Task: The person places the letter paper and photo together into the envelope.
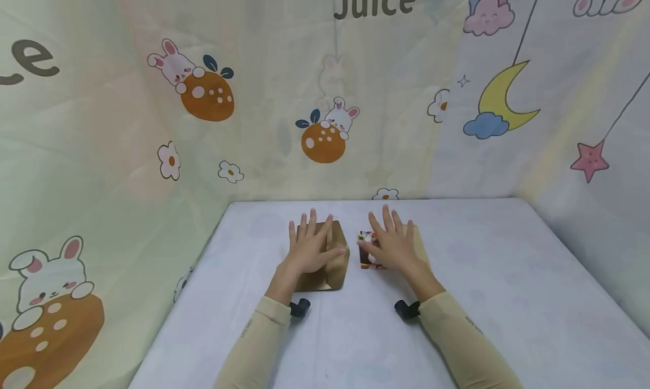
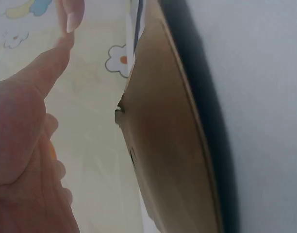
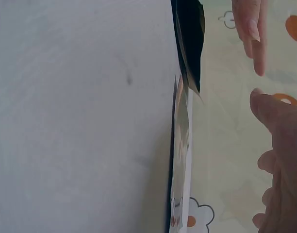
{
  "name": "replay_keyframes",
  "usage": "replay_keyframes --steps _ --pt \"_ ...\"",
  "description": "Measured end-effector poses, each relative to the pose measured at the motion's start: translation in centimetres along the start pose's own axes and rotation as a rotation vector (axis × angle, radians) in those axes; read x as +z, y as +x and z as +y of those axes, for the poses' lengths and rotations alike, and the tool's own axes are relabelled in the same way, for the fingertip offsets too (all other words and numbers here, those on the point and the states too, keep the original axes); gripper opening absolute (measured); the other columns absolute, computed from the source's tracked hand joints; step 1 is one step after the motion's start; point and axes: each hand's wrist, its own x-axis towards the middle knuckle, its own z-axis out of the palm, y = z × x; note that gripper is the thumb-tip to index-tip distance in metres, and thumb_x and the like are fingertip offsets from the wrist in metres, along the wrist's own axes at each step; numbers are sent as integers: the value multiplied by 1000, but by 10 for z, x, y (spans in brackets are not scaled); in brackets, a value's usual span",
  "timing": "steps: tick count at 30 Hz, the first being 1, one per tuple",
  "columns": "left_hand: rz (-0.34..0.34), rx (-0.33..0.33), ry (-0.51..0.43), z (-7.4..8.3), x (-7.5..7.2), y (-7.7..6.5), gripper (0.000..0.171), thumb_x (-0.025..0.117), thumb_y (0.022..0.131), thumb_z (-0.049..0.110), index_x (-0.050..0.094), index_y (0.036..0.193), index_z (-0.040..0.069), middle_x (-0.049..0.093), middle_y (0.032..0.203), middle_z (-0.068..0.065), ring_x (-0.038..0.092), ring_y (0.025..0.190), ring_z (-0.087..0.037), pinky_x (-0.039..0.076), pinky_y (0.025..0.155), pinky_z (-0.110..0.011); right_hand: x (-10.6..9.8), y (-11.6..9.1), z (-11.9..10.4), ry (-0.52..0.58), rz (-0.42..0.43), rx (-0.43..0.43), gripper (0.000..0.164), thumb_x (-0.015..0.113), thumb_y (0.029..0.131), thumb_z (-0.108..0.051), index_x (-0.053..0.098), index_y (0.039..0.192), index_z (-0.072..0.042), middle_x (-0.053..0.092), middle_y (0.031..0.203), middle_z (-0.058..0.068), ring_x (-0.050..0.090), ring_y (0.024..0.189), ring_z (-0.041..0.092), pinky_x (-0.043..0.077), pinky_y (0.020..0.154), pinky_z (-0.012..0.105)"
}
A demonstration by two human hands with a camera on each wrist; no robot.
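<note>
A brown paper envelope [image 1: 334, 279] with its flap side toward the right lies on the table. My left hand [image 1: 308, 252] hovers over it, fingers spread; the left wrist view shows a gap between the palm and the envelope [image 2: 163, 121]. To the right lies a colourful picture card [image 1: 367, 261], partly hidden beneath my right hand [image 1: 395, 247]. Pale yellow paper [image 1: 421, 249] shows at that hand's right side. Straight, spread fingers hold nothing there either, and the right wrist view shows that hand [image 3: 284, 145] apart from the thin paper items.
A white cloth covers the table [image 1: 508, 298]. Printed curtains [image 1: 269, 84] with rabbits, flowers and a moon hang behind it and at both sides. Each wrist carries a black strap mount, one [image 1: 301, 308] at the left and one [image 1: 406, 310] at the right.
</note>
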Motion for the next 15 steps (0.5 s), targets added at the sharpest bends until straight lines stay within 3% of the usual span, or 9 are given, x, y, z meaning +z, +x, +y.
replay_keyframes --steps 6,15 --pt "-9 -37 11 -6 -8 -4 97 60 92 73 11 167 36 -11 175 -16 -17 160 -39 -19 122 -66 3 1 -4 6 -5 -30 87 50 99 -70 24 166 -22 -2 175 18 1 161 45 -2 120 77" --pt "-64 -11 -37 -12 -11 -7 99 67 91 68 15 167 34 -9 175 -17 -14 160 -42 -19 121 -67 2 -2 -9 37 -17 -40 84 50 100 -67 24 166 -21 -1 175 17 2 161 44 -3 120 76"
